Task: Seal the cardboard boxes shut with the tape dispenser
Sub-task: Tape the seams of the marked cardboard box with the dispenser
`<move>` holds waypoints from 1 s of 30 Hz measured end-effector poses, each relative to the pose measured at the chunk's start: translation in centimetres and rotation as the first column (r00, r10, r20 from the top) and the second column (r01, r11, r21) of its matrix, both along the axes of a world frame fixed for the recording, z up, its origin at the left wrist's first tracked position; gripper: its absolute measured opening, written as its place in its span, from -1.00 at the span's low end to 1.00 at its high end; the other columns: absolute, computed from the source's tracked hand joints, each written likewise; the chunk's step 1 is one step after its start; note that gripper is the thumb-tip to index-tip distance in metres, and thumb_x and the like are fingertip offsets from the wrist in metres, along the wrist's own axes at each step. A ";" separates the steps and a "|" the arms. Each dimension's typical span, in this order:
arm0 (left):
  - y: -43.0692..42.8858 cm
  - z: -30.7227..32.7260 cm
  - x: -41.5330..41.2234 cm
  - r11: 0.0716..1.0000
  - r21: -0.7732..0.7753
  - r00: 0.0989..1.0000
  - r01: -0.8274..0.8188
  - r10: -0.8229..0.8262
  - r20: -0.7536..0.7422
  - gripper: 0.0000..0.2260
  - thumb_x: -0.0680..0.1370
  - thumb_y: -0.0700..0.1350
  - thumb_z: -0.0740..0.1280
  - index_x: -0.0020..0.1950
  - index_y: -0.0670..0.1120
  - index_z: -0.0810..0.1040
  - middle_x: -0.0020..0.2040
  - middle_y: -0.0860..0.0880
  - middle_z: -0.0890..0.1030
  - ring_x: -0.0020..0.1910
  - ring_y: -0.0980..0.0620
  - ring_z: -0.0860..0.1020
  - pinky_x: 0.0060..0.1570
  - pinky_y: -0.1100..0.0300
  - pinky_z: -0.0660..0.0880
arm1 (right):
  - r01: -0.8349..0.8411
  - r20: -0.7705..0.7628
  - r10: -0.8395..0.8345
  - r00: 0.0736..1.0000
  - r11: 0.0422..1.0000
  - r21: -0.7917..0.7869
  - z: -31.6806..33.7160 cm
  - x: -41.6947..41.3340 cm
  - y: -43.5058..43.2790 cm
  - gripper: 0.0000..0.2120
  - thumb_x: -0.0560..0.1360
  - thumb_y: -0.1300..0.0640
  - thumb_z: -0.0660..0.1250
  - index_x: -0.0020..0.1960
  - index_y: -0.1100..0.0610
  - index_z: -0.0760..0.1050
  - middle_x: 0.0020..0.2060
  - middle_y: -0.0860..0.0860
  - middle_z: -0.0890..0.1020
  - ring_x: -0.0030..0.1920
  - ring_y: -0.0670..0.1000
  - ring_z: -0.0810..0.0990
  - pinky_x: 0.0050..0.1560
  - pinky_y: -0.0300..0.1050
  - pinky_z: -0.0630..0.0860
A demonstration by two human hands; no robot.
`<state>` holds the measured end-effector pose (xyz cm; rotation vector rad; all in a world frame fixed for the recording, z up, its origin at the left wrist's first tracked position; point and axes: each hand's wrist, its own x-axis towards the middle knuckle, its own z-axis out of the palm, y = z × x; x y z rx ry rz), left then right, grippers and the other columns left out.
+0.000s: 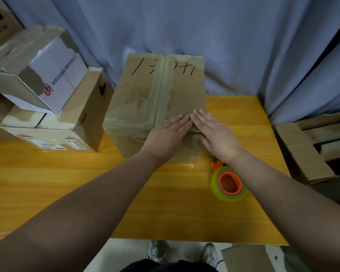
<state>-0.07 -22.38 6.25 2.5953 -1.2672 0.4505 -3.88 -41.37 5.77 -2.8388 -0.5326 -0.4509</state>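
- Left hand point(166, 132) and right hand point(216, 132) press flat on the cardboard box's point(145, 91) near top edge.
- Tape dispenser point(229, 183) lies on the yellow counter point(67, 173) beside the box.

3 boxes point(141, 91) on tbl point(67, 183), 1 dispenser point(229, 183)

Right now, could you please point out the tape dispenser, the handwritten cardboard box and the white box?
tape dispenser point(229, 184): head view, on its orange core.
handwritten cardboard box point(143, 91): head view, on its left top flap.
white box point(57, 73): head view, on its printed side.
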 end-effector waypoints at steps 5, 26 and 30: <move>0.1 0.1 0.0 0.999 0.027 0.999 0.032 -0.033 0.039 -0.45 0.33 -0.22 0.56 0.29 -0.22 0.53 0.25 -0.15 0.57 0.21 -0.13 0.56 0.20 -0.01 0.46 | 0.032 0.205 -0.014 0.979 0.996 -0.083 -1.3 -0.2 0.4 -0.60 0.52 0.17 0.13 0.26 0.32 0.51 0.19 0.22 0.59 0.19 0.19 0.58 0.25 0.11 0.39; 15.7 0.9 1.5 0.985 -0.084 0.974 -0.150 0.133 -0.182 -0.46 0.51 -0.03 0.41 0.43 -0.17 0.39 0.42 -0.07 0.39 0.40 0.05 0.26 0.33 0.03 0.28 | 0.229 -0.001 -0.232 0.973 0.963 -0.140 2.0 -3.3 8.5 -0.33 0.51 -0.11 0.08 0.51 0.24 0.16 0.50 0.17 0.20 0.51 0.12 0.14 0.49 0.10 -0.21; 16.2 1.7 2.6 0.980 -0.172 0.967 -0.098 0.053 -0.249 -0.52 0.60 0.11 0.10 0.35 -0.17 0.49 0.37 -0.08 0.47 0.36 0.00 0.40 0.31 0.08 0.37 | 0.096 -0.161 -0.109 0.981 0.991 -0.089 4.8 0.5 15.3 -0.41 0.63 -0.14 -0.20 0.56 0.14 0.01 0.55 0.08 0.04 0.55 0.03 -0.06 0.46 0.01 -0.38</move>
